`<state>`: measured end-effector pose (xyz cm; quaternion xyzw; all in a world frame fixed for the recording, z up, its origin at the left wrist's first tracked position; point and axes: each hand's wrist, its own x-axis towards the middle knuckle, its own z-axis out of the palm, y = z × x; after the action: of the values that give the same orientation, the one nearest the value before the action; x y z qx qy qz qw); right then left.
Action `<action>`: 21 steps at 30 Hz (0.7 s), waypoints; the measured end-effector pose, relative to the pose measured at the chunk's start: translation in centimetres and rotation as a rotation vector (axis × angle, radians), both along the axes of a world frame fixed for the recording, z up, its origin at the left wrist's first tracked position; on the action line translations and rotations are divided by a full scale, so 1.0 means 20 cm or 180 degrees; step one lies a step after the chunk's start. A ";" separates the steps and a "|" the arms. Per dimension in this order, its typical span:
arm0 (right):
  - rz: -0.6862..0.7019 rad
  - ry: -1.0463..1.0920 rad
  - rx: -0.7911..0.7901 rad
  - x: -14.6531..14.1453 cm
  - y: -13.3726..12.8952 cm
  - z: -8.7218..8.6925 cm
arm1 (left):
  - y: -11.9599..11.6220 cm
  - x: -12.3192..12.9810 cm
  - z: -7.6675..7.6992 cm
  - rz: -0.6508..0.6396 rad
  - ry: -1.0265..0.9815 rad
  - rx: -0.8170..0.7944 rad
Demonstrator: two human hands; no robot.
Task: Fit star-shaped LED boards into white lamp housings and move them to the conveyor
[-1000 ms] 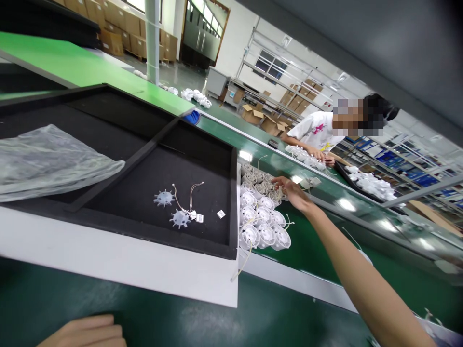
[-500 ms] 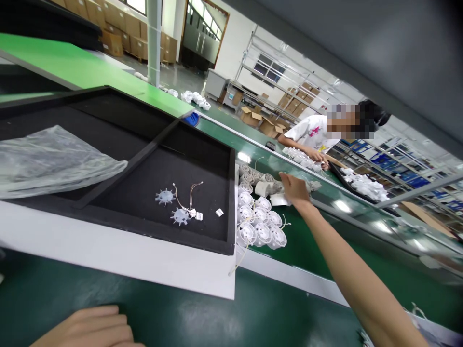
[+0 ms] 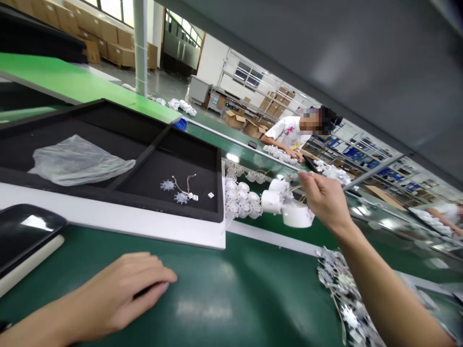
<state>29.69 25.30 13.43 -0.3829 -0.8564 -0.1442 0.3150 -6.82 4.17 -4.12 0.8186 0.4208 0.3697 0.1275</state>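
My right hand (image 3: 327,197) is closed in a pinch, lifting several white round plastic housings (image 3: 297,214) by their thin wires. They hang in a bunch just left of the fingers, above the green surface. More white housings (image 3: 238,205) stand in rows to the left, beside the black tray (image 3: 221,188). In that tray lie two pale star-shaped boards (image 3: 181,198) with wires and small white connectors. Over the near green worktop (image 3: 202,294), my left hand (image 3: 133,286) holds nothing, its fingers loosely stretched and the thumb apart.
A clear plastic bag (image 3: 77,161) lies in the tray's left compartment. Loose star-shaped boards with wires (image 3: 349,294) are heaped under my right forearm. A black glossy object (image 3: 27,236) is at the left edge. Across the line sits a person in a white shirt (image 3: 285,135).
My right hand has come nearer with the bunch of white housings, raising it off the row. My left hand has moved up and right into fuller view. The camera view has shifted.
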 end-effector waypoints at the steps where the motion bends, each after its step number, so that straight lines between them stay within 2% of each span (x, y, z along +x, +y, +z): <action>1: 0.0193 -0.0106 -0.0008 -0.05 -0.11 -0.02 | 0.01 -0.01 0.01 -0.0063 -0.0090 -0.0060; 3: 0.0597 -0.0316 -0.0028 -0.15 -0.31 -0.10 | 0.01 -0.02 0.02 -0.0106 -0.0269 -0.0187; 6: 0.1211 -0.0538 -0.0032 -0.32 -0.56 -0.27 | -0.01 -0.03 0.02 -0.0160 -0.0473 -0.0349; 10: 0.1858 -0.0541 -0.0024 -0.49 -0.78 -0.47 | -0.07 0.01 0.03 -0.0541 -0.0526 -0.0388; 13: 0.2072 -0.0393 -0.0036 -0.53 -0.87 -0.58 | -0.10 0.05 0.03 -0.0963 -0.0144 -0.0419; 16: 0.2103 -0.0238 -0.0157 -0.49 -0.90 -0.66 | -0.10 0.07 0.03 -0.1274 0.0595 -0.0231; 21: 0.2071 0.0143 -0.0524 -0.32 -0.89 -0.73 | -0.09 0.03 0.08 -0.1218 0.1162 0.0101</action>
<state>23.26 7.41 -1.15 -0.1167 -0.9353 0.0420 0.3314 -6.15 2.37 -2.56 0.9382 0.2686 0.1917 0.1041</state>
